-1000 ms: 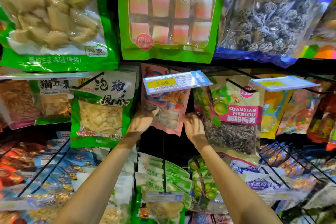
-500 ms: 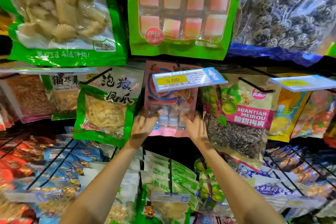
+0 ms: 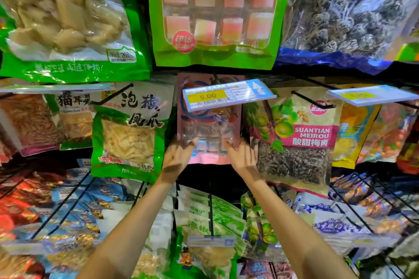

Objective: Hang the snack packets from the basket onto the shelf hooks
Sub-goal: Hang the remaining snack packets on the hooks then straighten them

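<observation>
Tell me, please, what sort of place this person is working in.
Most likely a shop's snack aisle: the SUANTIAN MEIROU packet and others hang from black wire hooks, and a 5.00 price tag sits on one hook's end.

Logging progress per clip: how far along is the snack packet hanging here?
Done: the pink packet looks hung under the 5.00 price tag.
In hand: the left hand and right hand touch its lower corners with fairly straight fingers, seemingly squaring it.
Left: unclear. The basket is out of view, so remaining packets cannot be counted.
</observation>
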The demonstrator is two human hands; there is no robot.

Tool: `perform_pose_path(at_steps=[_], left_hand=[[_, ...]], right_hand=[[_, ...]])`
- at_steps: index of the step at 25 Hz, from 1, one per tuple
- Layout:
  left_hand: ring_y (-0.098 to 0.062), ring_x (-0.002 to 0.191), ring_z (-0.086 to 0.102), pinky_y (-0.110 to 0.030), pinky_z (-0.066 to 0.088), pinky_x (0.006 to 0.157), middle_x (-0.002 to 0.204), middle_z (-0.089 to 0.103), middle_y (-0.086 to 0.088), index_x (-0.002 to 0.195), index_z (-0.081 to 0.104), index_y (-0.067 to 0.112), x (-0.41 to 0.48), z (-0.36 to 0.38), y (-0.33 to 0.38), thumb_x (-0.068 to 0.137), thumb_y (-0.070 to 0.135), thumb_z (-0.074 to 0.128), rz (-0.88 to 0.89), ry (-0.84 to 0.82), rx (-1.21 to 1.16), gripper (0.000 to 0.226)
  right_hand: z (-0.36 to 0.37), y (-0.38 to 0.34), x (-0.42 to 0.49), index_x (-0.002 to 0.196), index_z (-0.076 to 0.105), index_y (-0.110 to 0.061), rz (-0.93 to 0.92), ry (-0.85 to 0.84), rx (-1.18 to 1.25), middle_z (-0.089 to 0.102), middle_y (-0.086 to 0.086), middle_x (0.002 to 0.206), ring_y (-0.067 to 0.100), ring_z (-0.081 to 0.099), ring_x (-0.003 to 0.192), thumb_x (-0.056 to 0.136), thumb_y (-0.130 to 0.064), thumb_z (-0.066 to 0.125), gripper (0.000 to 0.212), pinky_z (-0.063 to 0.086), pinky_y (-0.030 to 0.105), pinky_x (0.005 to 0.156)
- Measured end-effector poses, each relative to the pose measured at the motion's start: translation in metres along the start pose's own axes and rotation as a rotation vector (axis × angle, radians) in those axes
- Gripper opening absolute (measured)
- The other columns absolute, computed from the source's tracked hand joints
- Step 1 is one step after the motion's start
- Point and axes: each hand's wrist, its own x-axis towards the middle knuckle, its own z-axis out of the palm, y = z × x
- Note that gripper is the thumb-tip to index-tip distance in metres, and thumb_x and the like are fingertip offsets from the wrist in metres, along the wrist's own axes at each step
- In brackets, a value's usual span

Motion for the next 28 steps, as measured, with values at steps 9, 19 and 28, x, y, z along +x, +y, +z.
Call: perform_pose_path(at_steps=[9,19,28], left_hand=[[-0.033,0.134,0.040,-0.032,0.030,0.106,0.147,0.041,-0.017,0.148,0.035,0.008,-0.004,-0.003,0.014,0.101,0.041,0.046,-0.005,-0.041,0.182,0.058],[-0.031,0.135,0.039,-0.036,0.029,0.109,0.146,0.043,-0.017,0.141,0.042,0.002,-0.024,-0.016,0.017,0.100,0.047,0.044,-0.061,-0.092,0.304,0.061],[-0.038,0.126,0.044,-0.047,0.045,0.097,0.134,0.044,-0.018,0.132,0.040,0.008,-0.061,-0.024,0.025,0.099,0.040,0.047,0.026,-0.207,0.741,0.047]], right_hand=[[0.001,-0.012,-0.001,0.108,0.059,-0.002,0.058,0.071,-0.107,0.067,0.023,0.110,0.031,0.061,0.111,0.098,-0.046,0.048,0.046,0.030,0.031,0.098],[-0.017,-0.013,-0.013,0.109,0.061,-0.008,0.035,-0.228,-0.389,0.060,0.017,0.116,0.035,0.059,0.111,0.097,-0.044,0.050,0.039,0.044,0.035,0.081],[-0.020,-0.018,-0.044,0.138,0.040,-0.007,-0.255,-0.308,-0.736,0.041,0.012,0.144,0.032,0.041,0.133,0.099,-0.034,0.048,0.049,0.044,0.043,0.100]])
